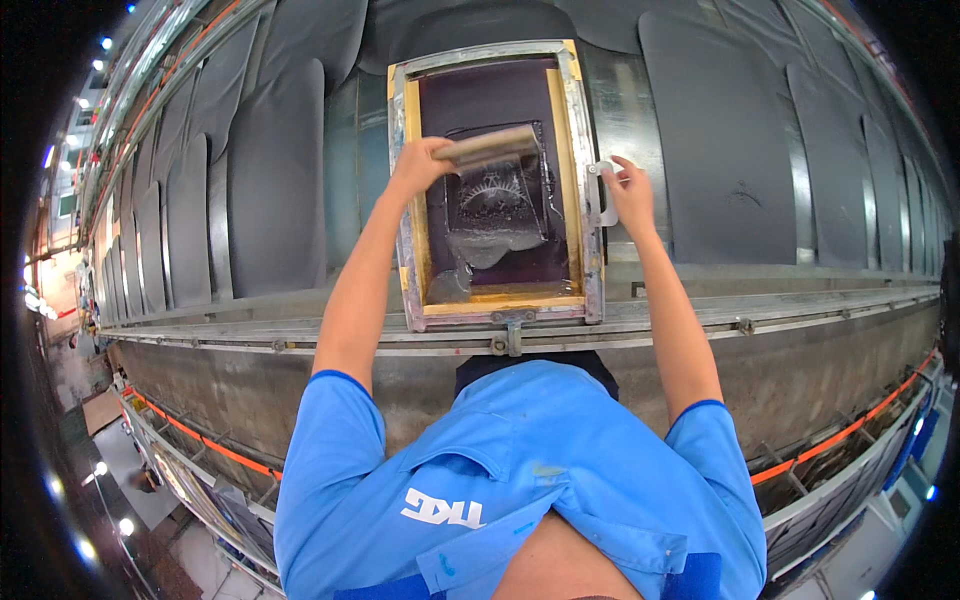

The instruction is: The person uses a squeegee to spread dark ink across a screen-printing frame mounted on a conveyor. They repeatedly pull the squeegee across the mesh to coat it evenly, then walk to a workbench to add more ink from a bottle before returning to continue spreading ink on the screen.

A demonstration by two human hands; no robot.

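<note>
A screen printing frame (591, 262) with a metal rim lies over the long table in front of me. My left hand (416, 170) grips one end of a squeegee (490, 148), which stretches across the dark mesh (490, 88). Wet, glossy ink (490, 250) is spread below the squeegee around a pale arched design (495, 192). At the frame's right side, my right hand (630, 200) has its fingers closed on a small white handle-like piece (608, 207); its exact shape is partly hidden by the fingers.
Dark fabric pieces (275, 170) lie in a row along the table on both sides; one piece (720, 150) on the right bears a small mark. A metal rail (400, 338) runs along the near edge, with a frame clamp (512, 335) at it. Orange-edged racks (840, 425) stand behind me.
</note>
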